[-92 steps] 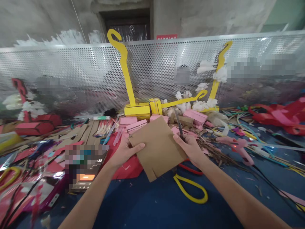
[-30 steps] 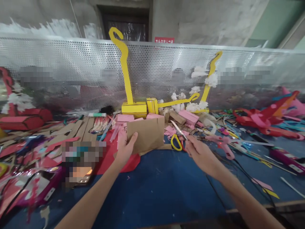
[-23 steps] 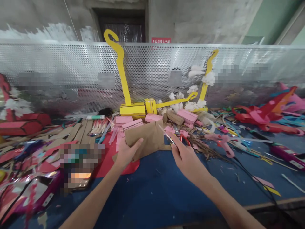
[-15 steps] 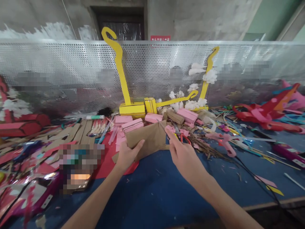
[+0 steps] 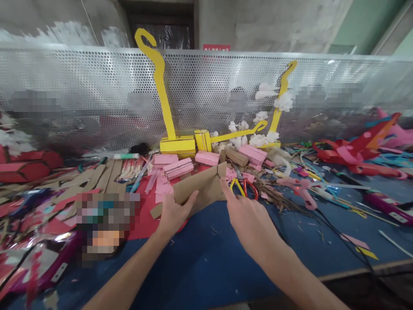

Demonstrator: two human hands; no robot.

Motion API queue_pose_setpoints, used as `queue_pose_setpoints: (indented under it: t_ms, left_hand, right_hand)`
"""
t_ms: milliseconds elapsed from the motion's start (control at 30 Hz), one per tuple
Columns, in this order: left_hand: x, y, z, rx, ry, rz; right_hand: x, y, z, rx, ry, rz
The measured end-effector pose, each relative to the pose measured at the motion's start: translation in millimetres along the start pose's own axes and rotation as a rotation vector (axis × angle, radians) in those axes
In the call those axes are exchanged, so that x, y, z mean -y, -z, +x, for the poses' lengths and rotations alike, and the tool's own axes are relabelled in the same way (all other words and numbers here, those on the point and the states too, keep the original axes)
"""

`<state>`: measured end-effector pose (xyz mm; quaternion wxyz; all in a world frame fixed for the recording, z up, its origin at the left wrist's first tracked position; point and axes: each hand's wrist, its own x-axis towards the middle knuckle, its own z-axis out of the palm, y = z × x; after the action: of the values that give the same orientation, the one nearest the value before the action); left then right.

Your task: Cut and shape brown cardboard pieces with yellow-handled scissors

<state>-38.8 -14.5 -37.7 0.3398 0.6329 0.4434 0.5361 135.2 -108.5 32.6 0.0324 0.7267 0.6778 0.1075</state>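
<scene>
A bent piece of brown cardboard (image 5: pixel 208 189) stands tilted between my hands above the table. My left hand (image 5: pixel 176 213) grips its lower left part, thumb pressed on the near face and fingers behind. My right hand (image 5: pixel 250 215) is at the cardboard's right end, its index finger stretched to the crease near the top corner. The other right fingers are curled under and mostly hidden; what they hold, if anything, I cannot make out. Just past that hand lies a tool with a red and a yellow handle (image 5: pixel 247 188).
Pink boxes (image 5: pixel 179 168) and yellow cardboard shapes (image 5: pixel 177 147) stand behind the cardboard. A pink glue gun (image 5: pixel 301 189) lies at right, its cable trailing forward. Red paper (image 5: pixel 138 226) and scraps are at left. A perforated metal panel (image 5: pixel 200 94) bounds the table's back.
The cardboard has turned slightly, showing a fold along its top and right end. My right index finger has moved slightly down and left; the thin grey strip beside it no longer shows.
</scene>
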Motion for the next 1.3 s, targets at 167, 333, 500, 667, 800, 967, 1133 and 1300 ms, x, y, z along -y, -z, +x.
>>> queue_pose_setpoints:
  t_ms: [167,333,500,667,800,967,1133,1300]
  left_hand:
    - [-3,2.1,3,0.003,0.039,-0.071]
    - [-8,-1.2,2,-0.048,0.067,-0.103]
    - [-30,8.5,11,-0.126,-0.114,-0.031]
    - [-73,11.2,22,-0.042,-0.361,0.217]
    - [-101,-17.3,40,0.218,-0.513,0.688]
    - [-114,-48.2,75,0.45,-0.701,0.957]
    - [-111,-47.6,84,0.529,-0.825,0.979]
    - [-106,-47.6,82,0.527,-0.826,0.982]
  right_hand:
    - [-10,11,-2,0.11,0.082,0.045]
    - [-11,8,-2,0.079,0.052,0.143]
    - [-7,-2,1,0.07,0.063,0.111]
    - [-7,-10,-2,0.03,0.073,0.087]
    - [-9,-14,-6,0.015,0.081,0.051]
    - [-13,-18,-9,0.021,0.062,0.053]
    - [-12,-25,-9,-0.003,0.079,0.05]
    - [-12,-28,-14,-0.012,0.074,0.04]
